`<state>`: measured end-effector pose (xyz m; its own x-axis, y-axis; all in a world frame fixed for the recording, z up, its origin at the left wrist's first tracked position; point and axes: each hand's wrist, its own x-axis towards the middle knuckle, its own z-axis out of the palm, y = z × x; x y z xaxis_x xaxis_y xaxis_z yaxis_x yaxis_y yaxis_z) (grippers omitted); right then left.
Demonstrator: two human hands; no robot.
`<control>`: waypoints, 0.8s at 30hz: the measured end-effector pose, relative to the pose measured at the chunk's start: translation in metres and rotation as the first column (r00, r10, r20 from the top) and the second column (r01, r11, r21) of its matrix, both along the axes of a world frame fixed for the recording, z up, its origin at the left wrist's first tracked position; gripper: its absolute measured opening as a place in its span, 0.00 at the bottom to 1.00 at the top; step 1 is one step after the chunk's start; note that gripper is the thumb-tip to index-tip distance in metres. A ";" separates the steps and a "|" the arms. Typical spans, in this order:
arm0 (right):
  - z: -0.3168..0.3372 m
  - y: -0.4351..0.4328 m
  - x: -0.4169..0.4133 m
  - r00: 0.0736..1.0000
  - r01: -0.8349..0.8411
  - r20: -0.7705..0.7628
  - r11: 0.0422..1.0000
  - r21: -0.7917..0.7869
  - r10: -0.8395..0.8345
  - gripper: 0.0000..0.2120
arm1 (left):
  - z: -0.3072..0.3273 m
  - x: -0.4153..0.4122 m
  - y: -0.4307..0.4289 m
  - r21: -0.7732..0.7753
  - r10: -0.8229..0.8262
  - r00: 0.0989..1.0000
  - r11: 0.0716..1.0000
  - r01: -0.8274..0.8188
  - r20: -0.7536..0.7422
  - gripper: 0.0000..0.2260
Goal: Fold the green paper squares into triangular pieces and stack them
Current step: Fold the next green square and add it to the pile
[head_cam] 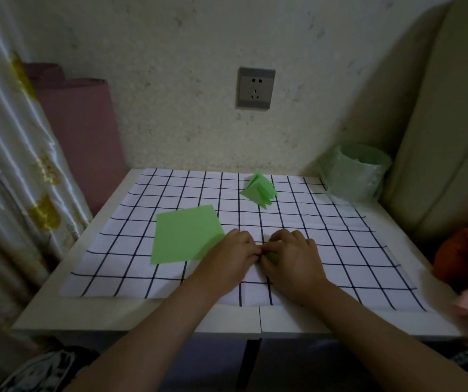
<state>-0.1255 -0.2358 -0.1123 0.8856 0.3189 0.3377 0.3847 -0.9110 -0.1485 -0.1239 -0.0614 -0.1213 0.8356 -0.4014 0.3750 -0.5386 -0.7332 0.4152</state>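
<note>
On the checked cloth [340, 236], the left hand [231, 254] and the right hand [292, 256] pinch a small green paper piece [272, 257]. The green paper squares [184, 236] lie just left, and the folded triangles [259, 190] are stacked farther back.

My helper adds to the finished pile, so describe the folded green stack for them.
On the grid-patterned cloth, look toward the far edge, below the wall socket and left of the green-lined bin. The stack of folded triangles sits there: small and layered, unlike the large flat green paper squares by the left hand.
</note>
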 end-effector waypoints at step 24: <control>0.009 -0.007 -0.012 0.995 -0.076 -0.074 0.980 -0.186 0.063 0.21 | 0.008 -0.045 0.021 0.167 0.002 1.000 0.986 -0.007 0.029 0.17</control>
